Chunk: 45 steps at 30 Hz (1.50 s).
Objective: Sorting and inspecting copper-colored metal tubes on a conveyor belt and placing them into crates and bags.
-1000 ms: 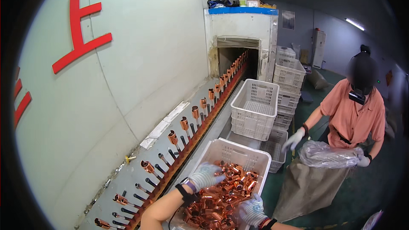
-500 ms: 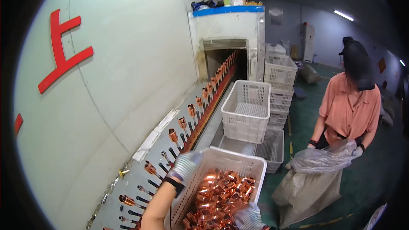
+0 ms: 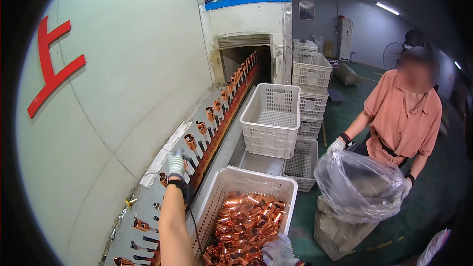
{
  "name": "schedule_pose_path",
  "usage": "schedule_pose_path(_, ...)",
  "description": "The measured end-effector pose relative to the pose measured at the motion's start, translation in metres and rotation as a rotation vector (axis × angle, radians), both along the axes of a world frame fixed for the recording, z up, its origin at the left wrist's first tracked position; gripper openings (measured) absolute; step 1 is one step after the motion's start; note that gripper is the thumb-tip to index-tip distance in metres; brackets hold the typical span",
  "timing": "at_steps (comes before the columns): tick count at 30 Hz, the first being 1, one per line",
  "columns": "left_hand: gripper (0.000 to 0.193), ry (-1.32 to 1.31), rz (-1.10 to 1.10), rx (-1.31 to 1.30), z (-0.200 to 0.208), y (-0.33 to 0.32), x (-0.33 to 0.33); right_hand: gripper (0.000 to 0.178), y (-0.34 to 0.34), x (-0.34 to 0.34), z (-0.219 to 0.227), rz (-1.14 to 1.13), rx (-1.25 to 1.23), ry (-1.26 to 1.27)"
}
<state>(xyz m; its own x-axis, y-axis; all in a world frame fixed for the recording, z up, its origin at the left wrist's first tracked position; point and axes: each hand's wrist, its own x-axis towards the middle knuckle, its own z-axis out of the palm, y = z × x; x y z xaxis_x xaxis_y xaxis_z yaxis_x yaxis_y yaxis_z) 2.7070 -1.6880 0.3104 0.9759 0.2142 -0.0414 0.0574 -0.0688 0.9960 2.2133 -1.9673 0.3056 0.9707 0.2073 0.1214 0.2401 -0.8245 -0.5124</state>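
Observation:
My left hand (image 3: pixel 176 165), in a striped work glove, reaches to the row of upright dark pins (image 3: pixel 201 145) on the conveyor. Its fingers are closed at a pin; what lies between them is too small and blurred to make out. Down at the front, my right hand (image 3: pixel 279 252), gloved too, rests at the right side of a heap of short copper tube fittings (image 3: pixel 249 221), its fingers apart on them. They fill a white perforated crate (image 3: pixel 290 192). Similar copper fittings (image 3: pixel 190 141) stand on many of the pins, leading into the opening of a pale oven-like housing (image 3: pixel 251 19).
Past the full crate stands a white crate (image 3: pixel 270 138) with a bare bottom, beside stacked crates (image 3: pixel 310 79). At right, a person in a pink shirt (image 3: pixel 406 113) holds a plastic-lined sack (image 3: pixel 345 221). A pale wall (image 3: pixel 123 69) borders the conveyor at left.
My left hand has moved left from the crate's rim to the pins. My right hand stays at the copper fittings. The person has raised and spread the sack's plastic liner; the view has shifted.

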Motion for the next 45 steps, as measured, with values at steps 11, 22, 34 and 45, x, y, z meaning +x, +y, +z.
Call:
schedule_pose_path(11, 0.048, -0.272, -0.881, 0.836, 0.066, -0.063, -0.328, 0.019, -0.010, -0.005, -0.012, -0.087, -0.058, -0.039)
schedule_pose_path(22, 0.094, 0.121, 0.146, 0.414, -0.055, 0.087, -0.580, 0.067, -0.070, 0.033, -0.017, -0.480, 0.147, -0.373)
schedule_pose_path(34, 0.068, 0.731, -0.074, -0.209, 0.044, -0.037, -0.623, 0.053, -0.195, 0.098, -0.158, -0.704, 1.295, 0.470)
schedule_pose_path(45, 0.066, 0.765, -0.127, 0.133, 0.088, 0.034, -0.600, 0.053, -0.205, -0.032, -0.243, -0.852, 1.596, 0.571)
